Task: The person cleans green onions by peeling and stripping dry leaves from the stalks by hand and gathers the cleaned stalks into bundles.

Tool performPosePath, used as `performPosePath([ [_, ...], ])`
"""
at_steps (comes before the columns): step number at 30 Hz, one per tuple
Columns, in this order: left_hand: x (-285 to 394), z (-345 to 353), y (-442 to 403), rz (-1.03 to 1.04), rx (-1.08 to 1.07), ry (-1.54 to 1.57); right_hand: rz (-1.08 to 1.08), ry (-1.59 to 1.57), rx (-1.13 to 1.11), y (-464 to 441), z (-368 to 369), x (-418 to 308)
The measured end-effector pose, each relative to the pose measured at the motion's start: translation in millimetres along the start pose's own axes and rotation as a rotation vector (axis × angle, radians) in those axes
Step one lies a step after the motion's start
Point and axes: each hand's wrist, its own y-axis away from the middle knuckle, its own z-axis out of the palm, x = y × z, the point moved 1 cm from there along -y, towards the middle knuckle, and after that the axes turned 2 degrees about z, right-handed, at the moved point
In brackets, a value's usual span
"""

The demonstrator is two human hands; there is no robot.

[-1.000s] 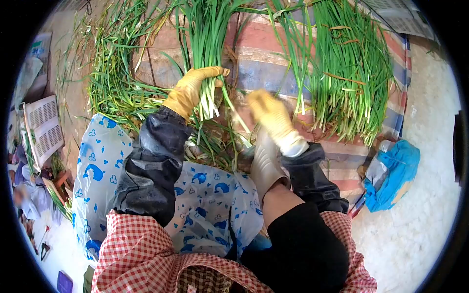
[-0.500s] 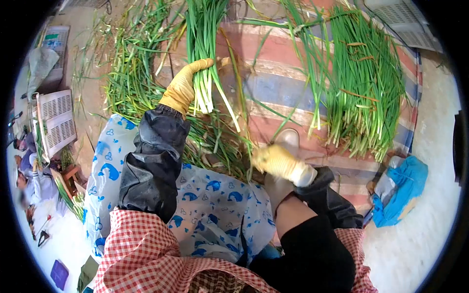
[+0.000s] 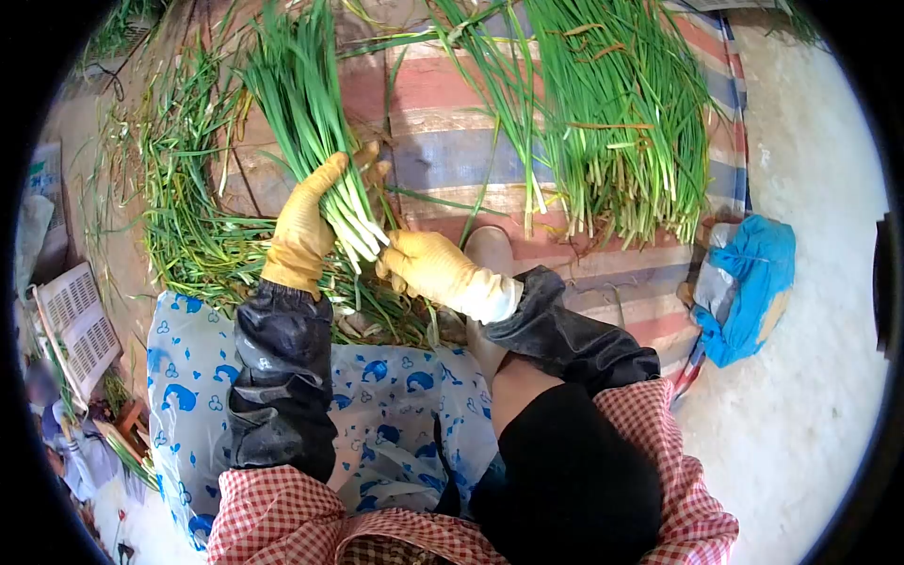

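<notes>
A bunch of long green stalks with white ends (image 3: 311, 122) lies in the grip of my left hand (image 3: 303, 226), in a yellow glove, its thumb across the stalks. The white ends point down and to the right. My right hand (image 3: 433, 268), also gloved in yellow, is at these white ends with its fingers bent together; whatever is between its fingertips is too small to make out. Loose, partly yellowed leaves (image 3: 198, 245) lie beneath and left of my left hand. To the right, a large pile of green stalks (image 3: 621, 122) rests on the striped sheet (image 3: 452, 113).
A blue plastic bag (image 3: 753, 287) sits at the sheet's right edge. Patterned plastic (image 3: 377, 405) covers my lap, with a shoe (image 3: 490, 250) beyond it. At the left are a white crate (image 3: 77, 325) and part of another person (image 3: 89, 457).
The camera view has shifted. My right hand has moved from beside the shoe up to the white ends of the bunch. The bunch now slants, still held in my left hand.
</notes>
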Motion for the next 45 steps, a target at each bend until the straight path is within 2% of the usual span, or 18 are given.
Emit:
performPosePath([
  [1, -9, 2, 2, -0.05, -0.024, 0.085, 0.006, -0.001, 0.006, -2, -3, 9],
  [3, -24, 10, 5, -0.189, -0.153, 0.104, 0.139, -0.452, -0.133, -10, -11, 30],
  [4, -30, 14, 7, -0.22, -0.087, 0.088, 0.085, -0.038, -0.114, -6, -10, 25],
  [5, -35, 15, 9, -0.246, -0.018, 0.068, 0.078, -0.033, -0.115, 1, -20, 27],
  [7, -43, 3, 6, -0.176, 0.033, 0.074, -0.145, 0.734, 0.22, 19, -58, 27],
  [9, -37, 5, 11, -0.166, 0.109, 0.048, 0.136, 1.16, 0.636, 29, -96, 23],
  [11, -36, 3, 10, -0.118, 0.086, -0.058, 0.27, 1.175, 0.93, 36, -122, 39],
  [13, -45, -6, 4, -0.155, 0.12, -0.099, 0.288, 1.273, 0.881, 20, -146, 80],
  [17, -43, 3, 10, -0.144, 0.081, -0.019, -0.065, 1.206, 0.96, 14, -128, 70],
  [20, -22, 21, 35, 0.105, 0.117, -0.064, -0.329, 1.354, 0.588, 9, -74, 37],
  [22, -4, 26, 50, 0.286, 0.132, -0.132, -0.559, 1.3, 0.09, 15, -42, 17],
  [23, 4, 37, 54, 0.393, 0.193, -0.104, -0.41, 1.299, 0.065, 20, -42, 1],
  [27, 26, 31, 58, 0.316, -0.19, 0.303, -0.14, 1.121, 0.886, 13, -107, -13],
  [29, 20, 22, 49, 0.299, -0.09, 0.351, -0.04, 1.126, 1.035, -1, -143, 11],
  [31, 3, 24, 42, 0.143, -0.161, 0.281, 0.012, 1.199, 0.994, -13, -153, 27],
  [35, -34, 28, 37, -0.063, 0.193, -0.09, -0.004, 1.21, 0.983, -1, -137, 24],
  [39, -59, 7, 30, -0.053, 0.257, -0.175, 0.043, 0.992, 1.063, 8, -136, 19],
  [45, -54, 20, 37, -0.051, 0.224, -0.176, 0.19, 1.116, 1.049, 2, -172, 44],
])
